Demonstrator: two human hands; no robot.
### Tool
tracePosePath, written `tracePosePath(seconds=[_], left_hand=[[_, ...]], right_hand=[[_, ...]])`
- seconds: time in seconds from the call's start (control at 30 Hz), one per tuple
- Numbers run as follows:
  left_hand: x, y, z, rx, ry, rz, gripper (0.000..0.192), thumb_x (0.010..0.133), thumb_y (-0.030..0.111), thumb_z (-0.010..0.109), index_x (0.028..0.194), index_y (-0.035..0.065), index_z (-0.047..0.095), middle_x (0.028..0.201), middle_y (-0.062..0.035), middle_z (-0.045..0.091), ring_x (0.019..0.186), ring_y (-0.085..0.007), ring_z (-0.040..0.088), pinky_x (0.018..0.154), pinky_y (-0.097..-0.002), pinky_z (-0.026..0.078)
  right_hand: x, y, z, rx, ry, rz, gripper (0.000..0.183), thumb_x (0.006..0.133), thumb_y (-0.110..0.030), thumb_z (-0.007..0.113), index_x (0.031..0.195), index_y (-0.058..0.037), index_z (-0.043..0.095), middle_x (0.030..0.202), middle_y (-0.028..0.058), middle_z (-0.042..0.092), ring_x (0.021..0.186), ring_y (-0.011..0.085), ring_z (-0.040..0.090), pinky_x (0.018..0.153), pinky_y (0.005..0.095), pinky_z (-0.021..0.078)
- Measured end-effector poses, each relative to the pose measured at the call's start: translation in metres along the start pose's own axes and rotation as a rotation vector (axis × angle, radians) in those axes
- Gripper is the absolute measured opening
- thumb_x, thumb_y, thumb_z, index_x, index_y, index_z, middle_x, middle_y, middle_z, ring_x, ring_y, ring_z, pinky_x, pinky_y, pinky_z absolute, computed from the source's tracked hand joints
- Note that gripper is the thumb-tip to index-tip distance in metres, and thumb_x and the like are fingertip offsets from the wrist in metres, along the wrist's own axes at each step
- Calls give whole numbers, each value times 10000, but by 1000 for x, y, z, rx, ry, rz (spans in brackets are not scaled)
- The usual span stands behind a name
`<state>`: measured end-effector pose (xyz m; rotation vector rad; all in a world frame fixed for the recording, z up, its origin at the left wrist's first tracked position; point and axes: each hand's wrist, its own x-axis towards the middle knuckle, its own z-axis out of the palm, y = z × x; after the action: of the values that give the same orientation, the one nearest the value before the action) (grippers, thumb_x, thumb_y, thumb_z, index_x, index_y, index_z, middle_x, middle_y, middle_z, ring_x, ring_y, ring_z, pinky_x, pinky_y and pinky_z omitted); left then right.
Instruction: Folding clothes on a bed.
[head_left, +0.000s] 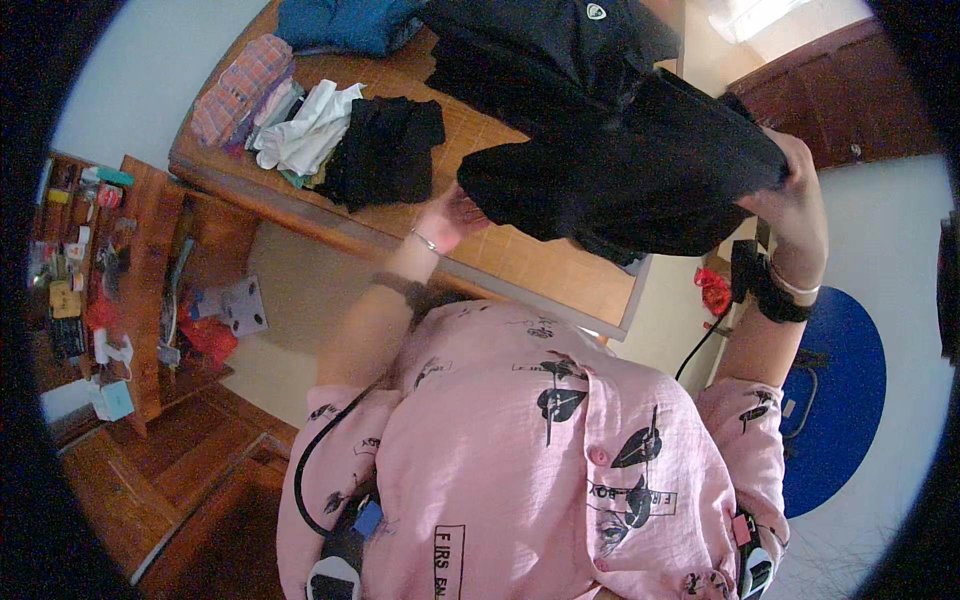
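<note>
My right hand (796, 191) grips a black cloth garment (622, 172) by its right end and holds it raised over the bamboo-topped surface. My left hand (456, 214) is at the garment's lower left edge. Its fingers are blurred and partly hidden, so whether they pinch the cloth is unclear. Beyond the held garment lies more black clothing (555, 45) with a small white emblem. Left of my left hand sits a row of folded clothes: a black piece (397, 146), a white one (311, 127) and an orange plaid one (247, 86).
A blue garment (349, 26) lies at the far edge of the wooden surface (555, 277). Shelves (139, 300) with small items stand at left. A blue round stool (840, 420) and a red bag (712, 291) are at right, near a dark wooden door (832, 97).
</note>
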<state>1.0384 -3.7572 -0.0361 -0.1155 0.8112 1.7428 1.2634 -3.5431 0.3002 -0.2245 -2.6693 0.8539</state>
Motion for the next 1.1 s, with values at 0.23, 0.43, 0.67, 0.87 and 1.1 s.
tracePosePath(seconds=[0.23, 0.43, 0.67, 0.87, 1.1], left_hand=[[-8, -27, 42, -314, -148, -95, 459, 941, 386, 373, 1295, 100, 430, 1317, -90, 460, 1219, -263, 424, 1049, -470, 301], [14, -35, 23, -217, -492, -92, 454, 927, 328, 437, 1310, 85, 415, 1323, -89, 456, 1201, -229, 457, 1019, -399, 371], [-16, -16, -2, -65, -267, -121, 349, 906, 244, 497, 1178, 31, 543, 1160, -107, 582, 1048, -216, 572, 903, -367, 474], [-40, 30, 33, 380, 117, 197, 203, 789, 42, 616, 987, -1, 606, 879, -68, 643, 816, -150, 617, 763, -271, 492], [-87, 79, 76, 703, 118, 568, 132, 734, 23, 670, 821, 24, 572, 764, -18, 601, 697, -85, 547, 635, -233, 441]], right_hand=[[-24, 4, -20, -57, 32, 82, 397, 518, -57, 687, 895, 33, 601, 776, 17, 612, 696, 93, 536, 647, 252, 451], [-54, 35, -28, 97, 140, 233, 387, 568, -68, 698, 931, 25, 601, 815, 5, 609, 720, 98, 539, 655, 251, 450], [-74, 55, -12, 387, 194, 251, 416, 595, 14, 672, 1002, 36, 587, 886, 21, 617, 781, 140, 567, 727, 282, 466], [-101, 78, -3, 343, 276, 529, 442, 573, 85, 669, 1005, 29, 592, 907, 34, 618, 797, 147, 569, 747, 289, 468], [-96, 75, -4, 364, 76, 431, 433, 672, -66, 738, 1055, 39, 565, 950, 52, 631, 846, 135, 588, 766, 283, 478]])
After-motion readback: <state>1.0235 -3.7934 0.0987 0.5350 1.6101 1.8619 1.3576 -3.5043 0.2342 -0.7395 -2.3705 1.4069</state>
